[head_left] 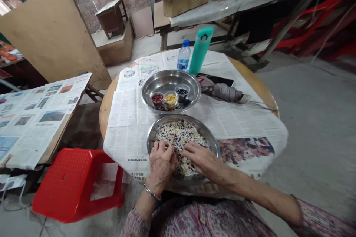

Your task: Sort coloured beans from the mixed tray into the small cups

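A steel tray (207,135) at the near edge of the round table holds a spread of mixed white, red and dark grains (179,135). My left hand (161,161) rests palm down on the grains at the tray's near left, fingers curled. My right hand (201,159) lies flat on the grains at the near right, fingers pointing left toward the other hand. Behind it a second steel tray (191,81) carries three small cups: red beans (157,98), yellow grains (170,99) and black beans (182,92).
Newspaper (125,118) covers the round table. A small water bottle (183,55), a teal flask (200,50) and a folded umbrella (222,90) lie at the far side. A red plastic stool (72,183) stands at the left, beside a newspaper-covered board (33,114).
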Demonstrator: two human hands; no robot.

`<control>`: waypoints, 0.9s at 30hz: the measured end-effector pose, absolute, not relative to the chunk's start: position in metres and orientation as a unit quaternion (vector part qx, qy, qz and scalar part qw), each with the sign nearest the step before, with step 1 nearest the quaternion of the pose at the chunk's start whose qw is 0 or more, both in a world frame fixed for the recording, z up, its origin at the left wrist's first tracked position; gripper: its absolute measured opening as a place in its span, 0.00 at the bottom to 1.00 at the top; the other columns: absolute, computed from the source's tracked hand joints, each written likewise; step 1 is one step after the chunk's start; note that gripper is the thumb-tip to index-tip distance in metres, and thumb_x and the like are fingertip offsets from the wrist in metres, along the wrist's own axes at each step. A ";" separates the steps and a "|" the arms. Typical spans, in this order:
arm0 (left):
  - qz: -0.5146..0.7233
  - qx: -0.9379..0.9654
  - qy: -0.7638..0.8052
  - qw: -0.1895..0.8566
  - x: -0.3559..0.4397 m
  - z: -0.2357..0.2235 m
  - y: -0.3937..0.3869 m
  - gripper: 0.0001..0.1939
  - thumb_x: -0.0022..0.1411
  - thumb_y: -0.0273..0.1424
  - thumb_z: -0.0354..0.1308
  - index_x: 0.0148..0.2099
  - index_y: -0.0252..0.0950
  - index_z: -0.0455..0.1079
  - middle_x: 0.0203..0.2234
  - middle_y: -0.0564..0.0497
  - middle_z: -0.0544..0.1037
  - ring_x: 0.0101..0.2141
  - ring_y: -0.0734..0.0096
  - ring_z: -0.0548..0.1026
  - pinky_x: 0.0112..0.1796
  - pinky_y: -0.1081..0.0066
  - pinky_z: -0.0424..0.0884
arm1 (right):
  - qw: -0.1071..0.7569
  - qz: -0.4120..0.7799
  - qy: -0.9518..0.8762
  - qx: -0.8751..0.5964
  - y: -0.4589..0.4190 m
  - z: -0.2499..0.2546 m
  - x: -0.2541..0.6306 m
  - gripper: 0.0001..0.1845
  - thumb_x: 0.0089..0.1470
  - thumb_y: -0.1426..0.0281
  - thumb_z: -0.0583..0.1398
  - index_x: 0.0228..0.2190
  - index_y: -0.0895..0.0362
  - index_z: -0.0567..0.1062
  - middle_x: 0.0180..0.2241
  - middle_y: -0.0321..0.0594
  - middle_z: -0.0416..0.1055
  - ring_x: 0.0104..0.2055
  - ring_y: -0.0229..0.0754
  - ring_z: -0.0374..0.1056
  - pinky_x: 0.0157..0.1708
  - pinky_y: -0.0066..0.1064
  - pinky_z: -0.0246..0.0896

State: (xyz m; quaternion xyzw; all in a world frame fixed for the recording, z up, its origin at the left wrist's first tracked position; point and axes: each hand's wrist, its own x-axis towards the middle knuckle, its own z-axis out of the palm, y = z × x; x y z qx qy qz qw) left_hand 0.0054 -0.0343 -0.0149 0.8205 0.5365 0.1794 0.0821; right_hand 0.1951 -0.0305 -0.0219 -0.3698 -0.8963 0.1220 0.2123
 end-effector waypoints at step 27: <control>0.166 0.821 0.541 0.079 0.005 -0.023 -0.035 0.02 0.67 0.27 0.56 0.39 0.39 0.69 0.34 0.51 0.73 0.37 0.64 0.70 0.35 0.65 0.69 | 0.133 0.035 -0.752 -0.644 0.208 0.027 0.221 0.09 0.49 0.72 0.61 0.30 0.56 0.82 0.39 0.49 0.77 0.46 0.53 0.67 0.45 0.44 0.59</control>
